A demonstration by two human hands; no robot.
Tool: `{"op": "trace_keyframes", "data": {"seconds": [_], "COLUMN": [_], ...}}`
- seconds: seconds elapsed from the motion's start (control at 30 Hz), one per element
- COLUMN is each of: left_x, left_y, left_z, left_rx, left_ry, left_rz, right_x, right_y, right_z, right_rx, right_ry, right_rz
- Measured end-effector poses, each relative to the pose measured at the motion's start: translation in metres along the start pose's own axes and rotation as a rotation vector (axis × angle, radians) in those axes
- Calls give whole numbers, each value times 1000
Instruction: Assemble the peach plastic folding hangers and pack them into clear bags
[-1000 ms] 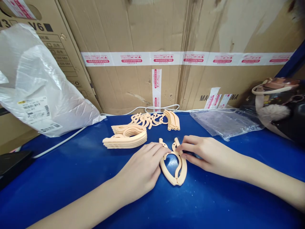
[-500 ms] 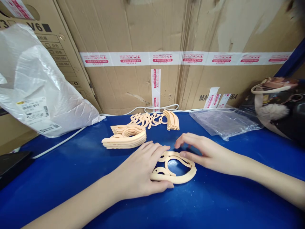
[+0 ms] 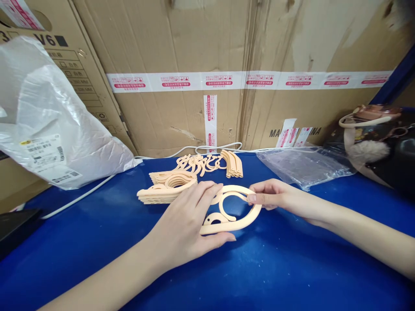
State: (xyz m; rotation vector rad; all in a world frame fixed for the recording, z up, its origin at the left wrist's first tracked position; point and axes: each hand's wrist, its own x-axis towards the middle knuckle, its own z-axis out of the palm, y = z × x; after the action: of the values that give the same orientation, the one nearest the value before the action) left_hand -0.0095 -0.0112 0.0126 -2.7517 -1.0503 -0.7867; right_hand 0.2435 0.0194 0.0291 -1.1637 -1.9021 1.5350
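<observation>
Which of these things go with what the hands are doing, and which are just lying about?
Likely part of the job:
cream frame, held by the left hand and right hand
stack of similar frames
cream hooks
curved cream strips

Probably just lying about:
white parcel
clear plastic, though it might be packaging
cardboard
fluffy pom-pom

The left hand [image 3: 188, 218] covers one end of the folding hanger [image 3: 240, 223], so its shape there cannot be told. Some fingertips of the right hand [image 3: 272, 195] are out of sight behind the hanger's other end. The left hand also hides the near corner of the stack of hangers [image 3: 158, 197]. The left edge cuts off the white plastic bag [image 3: 74, 121] and a dark flat object [image 3: 19, 224]. Small print on the label [image 3: 45, 153] and tape [image 3: 197, 80] is unreadable.
</observation>
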Motion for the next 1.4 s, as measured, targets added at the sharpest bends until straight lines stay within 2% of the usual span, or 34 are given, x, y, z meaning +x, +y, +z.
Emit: {"op": "trace_keyframes", "data": {"seconds": [0.6,0.77,0.9,0.97,1.07,1.13,1.27,1.4], "left_x": [3,9,17,20,21,16,3,-3], "left_y": [0,6,1,-13,-44,-66,-96,-106], "left_z": [-2,-15,-38,-54,-74,-81,-81,-77], "left_rx": [17,105,84,46,-12,-40,-48,-43], "left_ry": [-19,-91,-132,-164,-164,-166,-213,-250], "left_rz": [19,45,-21,-91,-220,-317,-446,-478], "right_x": [1,2,3,2,0,-1,-1,-1], "right_y": [3,3,6,8,10,12,15,16], "right_z": [0,5,9,9,9,8,8,8], "right_rx": [21,12,11,-150,-626,-877,-1015,-1039], "right_ry": [-27,-21,27,55,91,64,10,1], "right_rz": [-2,-34,-180,-271,-417,-462,-438,-437]}}
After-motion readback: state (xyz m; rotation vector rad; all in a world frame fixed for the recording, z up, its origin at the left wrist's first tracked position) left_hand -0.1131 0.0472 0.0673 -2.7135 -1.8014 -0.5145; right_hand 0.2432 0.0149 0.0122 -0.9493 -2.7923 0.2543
